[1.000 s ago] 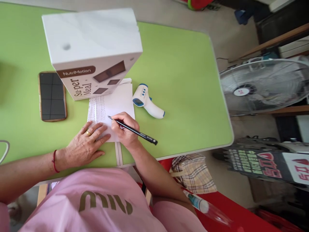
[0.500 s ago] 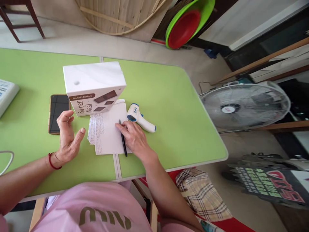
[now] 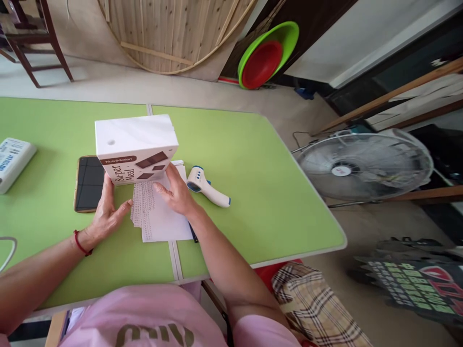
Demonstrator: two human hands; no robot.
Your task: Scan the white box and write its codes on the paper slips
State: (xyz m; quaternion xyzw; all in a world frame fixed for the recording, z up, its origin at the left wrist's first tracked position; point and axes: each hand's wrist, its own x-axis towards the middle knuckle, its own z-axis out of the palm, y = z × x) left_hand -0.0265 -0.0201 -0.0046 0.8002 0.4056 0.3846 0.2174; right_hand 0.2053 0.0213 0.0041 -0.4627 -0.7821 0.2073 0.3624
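A white box [image 3: 137,135] printed "NutriMotion Super Meal" stands upright on the green table, over the far part of the papers. My left hand [image 3: 107,212] is at its lower left side, fingers along the edge and thumb pointing out in front. At the lower right side, my right hand [image 3: 177,193] has its fingers against the box and its thumb before the front face. Handwritten sheets [image 3: 162,226] lie below the hands. Part of a black pen [image 3: 194,233] shows beside my right forearm. A white and blue infrared thermometer [image 3: 208,188] lies right of my right hand.
A phone [image 3: 88,185] lies left of the box on the green table [image 3: 253,193]. Farther left sits a white device [image 3: 14,164] with blue print. Beyond the table's right edge is a large fan [image 3: 361,166]. Green and red basins [image 3: 262,65] lean behind.
My right hand has left the pen and moved up and left to the box's right side. My left hand has come against its left side. The pen stays on the table.
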